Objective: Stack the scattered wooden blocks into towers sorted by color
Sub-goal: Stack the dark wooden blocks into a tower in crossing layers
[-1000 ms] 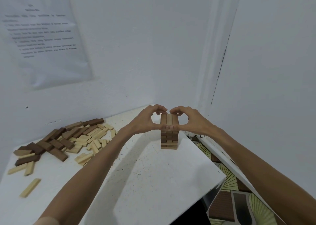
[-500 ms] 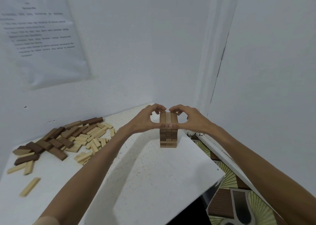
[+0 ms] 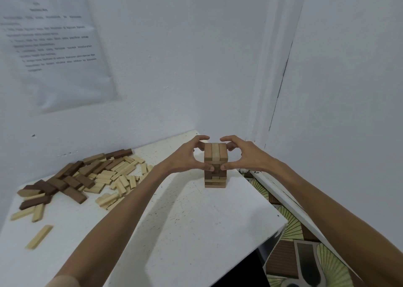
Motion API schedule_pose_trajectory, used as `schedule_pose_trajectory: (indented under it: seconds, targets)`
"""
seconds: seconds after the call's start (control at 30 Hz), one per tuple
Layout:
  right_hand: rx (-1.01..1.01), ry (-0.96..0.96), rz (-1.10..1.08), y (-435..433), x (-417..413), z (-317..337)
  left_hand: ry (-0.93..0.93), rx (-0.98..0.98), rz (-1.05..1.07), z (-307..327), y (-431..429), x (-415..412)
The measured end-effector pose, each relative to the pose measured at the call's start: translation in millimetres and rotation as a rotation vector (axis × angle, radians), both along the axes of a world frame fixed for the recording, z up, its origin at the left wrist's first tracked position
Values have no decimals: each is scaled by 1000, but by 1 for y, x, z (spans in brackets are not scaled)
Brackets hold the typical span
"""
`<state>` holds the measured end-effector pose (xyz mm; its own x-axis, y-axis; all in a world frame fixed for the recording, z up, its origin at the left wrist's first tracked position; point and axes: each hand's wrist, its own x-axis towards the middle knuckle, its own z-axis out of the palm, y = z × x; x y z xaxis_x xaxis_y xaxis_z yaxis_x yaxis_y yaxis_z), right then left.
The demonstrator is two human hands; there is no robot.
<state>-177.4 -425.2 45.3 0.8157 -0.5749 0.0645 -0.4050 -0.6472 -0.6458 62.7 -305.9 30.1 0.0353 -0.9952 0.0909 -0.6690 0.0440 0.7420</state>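
A small tower of wooden blocks [image 3: 215, 153] stands near the far right corner of the white table [image 3: 196, 232], its top layer three tan blocks side by side. My left hand [image 3: 185, 158] cups the tower's left side and my right hand [image 3: 244, 156] its right side. Both thumbs press the front face and the fingers curl behind the top. A scattered pile of loose blocks [image 3: 87, 177], dark brown and pale, lies on the table's left part.
A printed paper sheet [image 3: 54, 47] hangs on the wall at the left. The table's right edge [image 3: 281, 223] drops to a patterned floor [image 3: 305, 254]. A single pale block [image 3: 39, 236] lies apart near the left front.
Both hands stay around the tower's upper layers, with the fingers shifted slightly. The tower and the loose pile have not moved.
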Motion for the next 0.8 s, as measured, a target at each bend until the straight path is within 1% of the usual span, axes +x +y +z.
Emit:
schedule_pose_trajectory:
  seconds: [0.37,0.47,0.63,0.8]
  targets:
    - [-3,-22,2,1,0,-1,-12,-50,30,-2,-2,-1]
    - [6,-7,3,2,0,0,7,-30,22,-2,0,-2]
    - [34,60,6,2,0,-6,6,57,-12,-13,3,2]
    - [60,60,16,2,-1,-16,18,30,0,-20,4,3]
